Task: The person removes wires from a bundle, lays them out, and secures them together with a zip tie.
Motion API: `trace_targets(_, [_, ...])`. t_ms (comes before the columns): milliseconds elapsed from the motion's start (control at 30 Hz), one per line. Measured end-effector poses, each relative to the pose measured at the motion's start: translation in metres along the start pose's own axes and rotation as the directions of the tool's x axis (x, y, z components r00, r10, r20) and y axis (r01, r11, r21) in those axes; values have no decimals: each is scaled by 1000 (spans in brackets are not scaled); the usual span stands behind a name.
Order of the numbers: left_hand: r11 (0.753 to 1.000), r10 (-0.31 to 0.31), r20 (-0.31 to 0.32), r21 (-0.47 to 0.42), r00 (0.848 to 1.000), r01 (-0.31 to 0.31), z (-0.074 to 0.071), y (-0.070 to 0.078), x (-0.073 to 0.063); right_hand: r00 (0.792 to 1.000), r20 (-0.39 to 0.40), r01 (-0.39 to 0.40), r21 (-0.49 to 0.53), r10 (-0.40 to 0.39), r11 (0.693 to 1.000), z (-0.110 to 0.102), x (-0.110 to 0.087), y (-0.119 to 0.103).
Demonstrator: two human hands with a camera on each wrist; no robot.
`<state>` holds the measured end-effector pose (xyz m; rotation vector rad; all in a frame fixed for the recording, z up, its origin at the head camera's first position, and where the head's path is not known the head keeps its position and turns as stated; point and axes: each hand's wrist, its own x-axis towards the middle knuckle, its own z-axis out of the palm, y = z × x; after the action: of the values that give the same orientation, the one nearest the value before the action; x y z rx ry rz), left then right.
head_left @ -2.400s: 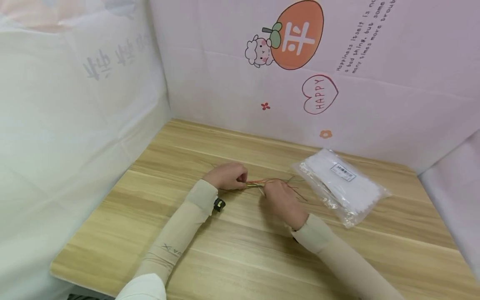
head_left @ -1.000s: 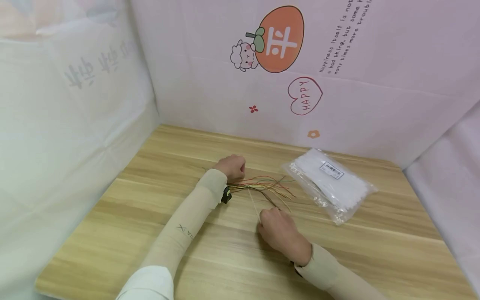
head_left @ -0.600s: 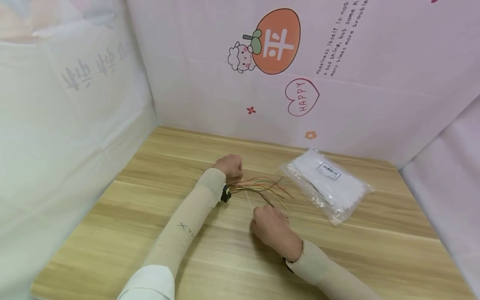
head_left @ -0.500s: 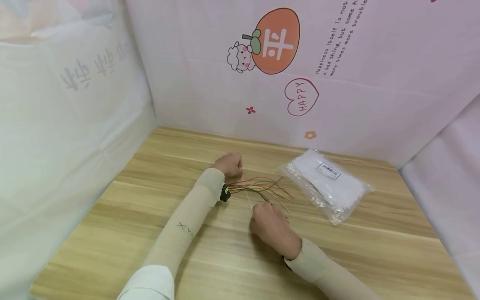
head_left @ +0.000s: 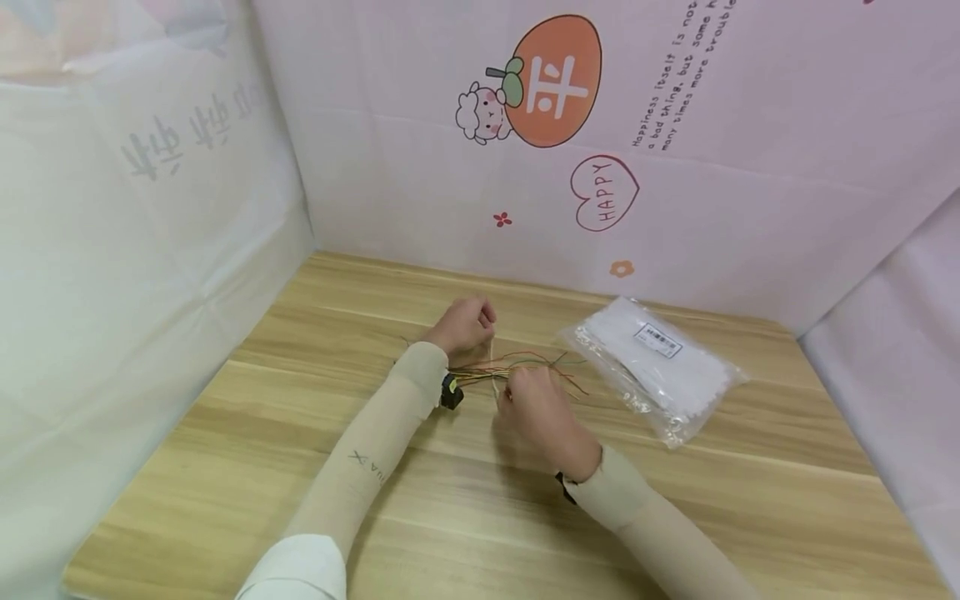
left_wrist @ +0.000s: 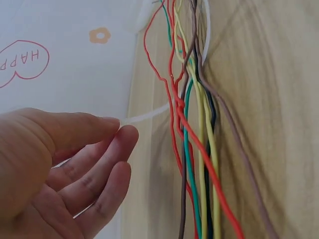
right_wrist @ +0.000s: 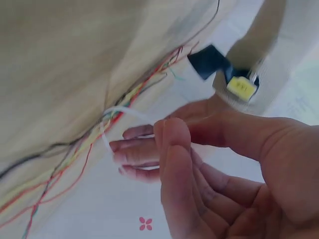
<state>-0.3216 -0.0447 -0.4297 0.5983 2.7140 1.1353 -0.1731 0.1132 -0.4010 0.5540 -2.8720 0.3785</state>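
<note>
A loose bundle of thin wires in red, yellow, green, black and brown lies along the table. Under and around it loops a white cable tie, its two ends rising on opposite sides. My left hand, on the far side of the wires, pinches one end between thumb and index finger. On the near side, my right hand pinches the other end with thumb and fingertip. Both hands are close together in the right wrist view, the left fingers behind the right ones. The right hand hides part of the wires in the head view.
A clear plastic bag of white strips with a barcode label lies to the right of the wires. The wooden table meets printed white cloth walls at the back and left. Dark wrist cameras sit on both sleeves.
My right hand has moved forward to the wires from nearer the table's front, bringing its tie end. My left hand has risen slightly, its fingers now turned up. Earlier, both hands were at the bundle.
</note>
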Motion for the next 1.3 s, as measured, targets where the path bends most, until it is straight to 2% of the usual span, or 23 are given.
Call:
trace_targets(100, [999,28,-16,-38,999,-29,0,-2,-2,999,-35,34,12,-34,999,-4,9,2])
trace_targets(267, [994,71,-46,-82,996,-74,1,-8,-6,997,-33,79,83,-77,993,-10,27,7])
trace_targets(467, [992,70,-76,-101,995,-78,3,-13,-13,995,21,90,144,-94,985,-11,47,13])
trace_targets(700, [991,71,-88,-110,994,-81,4,-8,-24,995,-12,101,124,-100,987,-2,60,21])
trace_targets(833, [991,78,-100,-99,992,-87,5,-5,-28,996,-14,87,183,-86,979,4,63,26])
trace_targets(1033, [992,103,-110,-62,989,-110,7,-2,-32,1000,-24,25,272,-19,962,10,65,31])
trace_targets(1300, [991,129,-140,-27,982,-134,9,-3,-34,999,-34,7,264,2,964,13,69,31])
